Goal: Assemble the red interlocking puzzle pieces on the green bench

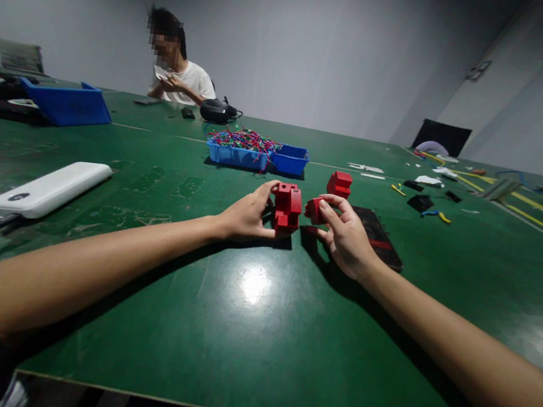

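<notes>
Gripping unlabelled red block (287,208) in left hand (245,217), right hand (345,237) pinching red piece (314,209)

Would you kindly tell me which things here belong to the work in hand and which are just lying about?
In hand:
left hand gripping red block assembly
right hand holding small red piece
spare red block

Lying about:
white power bank
blue trays of coloured wires
black phone
large blue bin

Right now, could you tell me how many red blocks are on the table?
3: one gripped by the left hand at, a smaller one in the right hand at, one lying free behind them. None looks hidden.
</notes>
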`<state>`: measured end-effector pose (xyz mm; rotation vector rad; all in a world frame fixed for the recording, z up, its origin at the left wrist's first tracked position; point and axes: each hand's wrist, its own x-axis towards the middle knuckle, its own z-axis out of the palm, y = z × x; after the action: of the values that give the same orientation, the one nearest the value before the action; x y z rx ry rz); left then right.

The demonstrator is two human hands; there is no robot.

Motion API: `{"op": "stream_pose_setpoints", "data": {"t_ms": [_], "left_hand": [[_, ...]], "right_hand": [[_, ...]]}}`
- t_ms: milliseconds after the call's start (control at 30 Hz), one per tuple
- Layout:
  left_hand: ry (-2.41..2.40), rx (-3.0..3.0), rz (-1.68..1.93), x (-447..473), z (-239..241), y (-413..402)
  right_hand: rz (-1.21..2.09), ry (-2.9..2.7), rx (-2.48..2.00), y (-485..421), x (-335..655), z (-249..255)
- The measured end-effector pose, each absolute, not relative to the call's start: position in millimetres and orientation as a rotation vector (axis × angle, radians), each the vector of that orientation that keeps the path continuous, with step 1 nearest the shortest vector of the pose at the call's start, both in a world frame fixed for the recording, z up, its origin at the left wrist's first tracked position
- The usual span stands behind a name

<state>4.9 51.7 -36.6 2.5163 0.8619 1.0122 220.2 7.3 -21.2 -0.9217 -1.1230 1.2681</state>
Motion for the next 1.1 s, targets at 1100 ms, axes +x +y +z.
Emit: {"op": "stream_pose_setpoints", "data": {"t_ms": [1100], "left_hand": [[0.901,2.511,0.995,5.2,-38.0,53.0]], "right_hand": [[1.196,-1.186,-1.026,10.7,224.5,-26.9]]}}
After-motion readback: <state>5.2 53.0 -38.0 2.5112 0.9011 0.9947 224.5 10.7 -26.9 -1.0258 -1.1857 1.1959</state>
